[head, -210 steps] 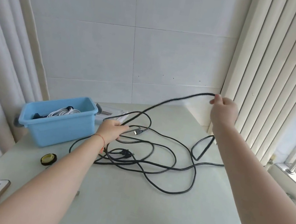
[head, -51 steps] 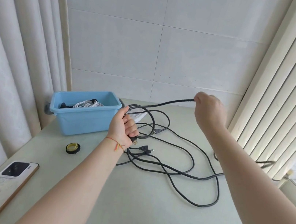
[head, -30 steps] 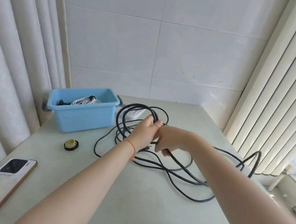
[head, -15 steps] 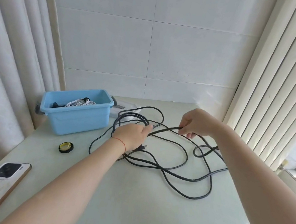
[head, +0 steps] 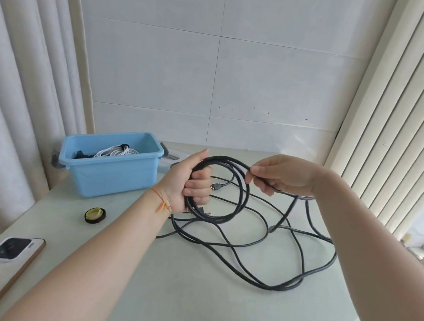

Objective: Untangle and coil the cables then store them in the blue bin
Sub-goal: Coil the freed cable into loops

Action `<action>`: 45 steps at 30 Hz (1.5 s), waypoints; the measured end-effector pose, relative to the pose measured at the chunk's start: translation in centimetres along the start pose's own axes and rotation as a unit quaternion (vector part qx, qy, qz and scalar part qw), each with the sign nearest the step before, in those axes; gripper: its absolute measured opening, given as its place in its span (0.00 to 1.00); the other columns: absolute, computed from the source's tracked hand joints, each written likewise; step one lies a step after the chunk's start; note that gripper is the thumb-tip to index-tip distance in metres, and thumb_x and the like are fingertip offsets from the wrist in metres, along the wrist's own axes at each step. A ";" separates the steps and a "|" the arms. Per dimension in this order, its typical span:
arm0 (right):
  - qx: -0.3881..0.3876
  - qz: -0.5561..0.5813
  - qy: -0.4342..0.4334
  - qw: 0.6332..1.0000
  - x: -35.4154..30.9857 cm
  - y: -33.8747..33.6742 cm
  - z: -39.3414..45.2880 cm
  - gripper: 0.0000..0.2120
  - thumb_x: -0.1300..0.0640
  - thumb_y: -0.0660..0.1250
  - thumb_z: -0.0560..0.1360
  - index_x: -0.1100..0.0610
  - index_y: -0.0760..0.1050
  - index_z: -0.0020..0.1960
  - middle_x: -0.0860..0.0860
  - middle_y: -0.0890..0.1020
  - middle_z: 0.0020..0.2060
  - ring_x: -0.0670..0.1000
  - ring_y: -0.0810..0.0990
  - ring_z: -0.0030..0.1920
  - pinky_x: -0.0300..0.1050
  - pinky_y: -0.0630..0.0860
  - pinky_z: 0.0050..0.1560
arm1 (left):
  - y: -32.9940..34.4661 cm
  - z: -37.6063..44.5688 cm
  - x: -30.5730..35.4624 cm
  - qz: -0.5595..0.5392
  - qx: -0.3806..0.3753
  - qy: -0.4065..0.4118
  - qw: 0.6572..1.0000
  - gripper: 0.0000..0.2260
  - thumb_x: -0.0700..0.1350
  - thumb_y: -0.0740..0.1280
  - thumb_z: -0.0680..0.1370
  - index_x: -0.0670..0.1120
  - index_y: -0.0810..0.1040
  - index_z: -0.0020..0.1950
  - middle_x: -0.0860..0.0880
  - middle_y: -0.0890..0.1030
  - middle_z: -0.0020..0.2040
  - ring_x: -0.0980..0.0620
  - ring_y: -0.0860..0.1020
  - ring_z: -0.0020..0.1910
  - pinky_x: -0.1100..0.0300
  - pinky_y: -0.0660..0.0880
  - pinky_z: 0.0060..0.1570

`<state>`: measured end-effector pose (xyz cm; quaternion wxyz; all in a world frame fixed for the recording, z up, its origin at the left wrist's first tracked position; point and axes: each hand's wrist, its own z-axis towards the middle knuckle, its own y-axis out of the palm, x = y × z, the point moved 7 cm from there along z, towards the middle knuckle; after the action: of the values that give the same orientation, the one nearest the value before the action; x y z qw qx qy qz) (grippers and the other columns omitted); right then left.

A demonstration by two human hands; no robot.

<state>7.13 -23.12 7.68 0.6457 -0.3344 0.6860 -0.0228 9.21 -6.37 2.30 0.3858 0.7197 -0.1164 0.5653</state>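
Since most of the black cable (head: pixel 260 252) sprawls loose mid-counter (head: pixel 183 307), trailing toward the right edge, the slack has to come in from that side. My left hand (head: pixel 188 184) grips the finished loops; my right hand (head: pixel 283 175) pinches the next stretch just beside them. The blue bin (head: pixel 110 172) waits at the far left corner, nearer my left.

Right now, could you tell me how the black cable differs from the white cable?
The black cable is only partly coiled, its loops gripped by the left hand with the rest sprawled on the table; the white cable is bundled inside the blue bin. The right hand pinches the black one; nothing touches the white one.
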 end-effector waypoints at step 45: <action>0.161 -0.476 0.255 0.826 5.9 -3.2 -0.1 0.31 0.61 0.62 0.74 0.42 0.62 0.74 0.57 0.65 0.66 0.59 0.64 0.67 0.52 0.71 0.59 | -6.9 -0.8 0.6 -0.182 0.267 0.163 0.932 0.15 0.56 0.56 0.83 0.50 0.78 0.47 0.54 0.57 0.19 0.59 0.57 0.16 0.67 0.60 0.20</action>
<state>8.75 -28.49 4.05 0.4013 -0.4928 0.5686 -0.5224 13.00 -1.03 -0.01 0.2897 0.7031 0.2364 0.6049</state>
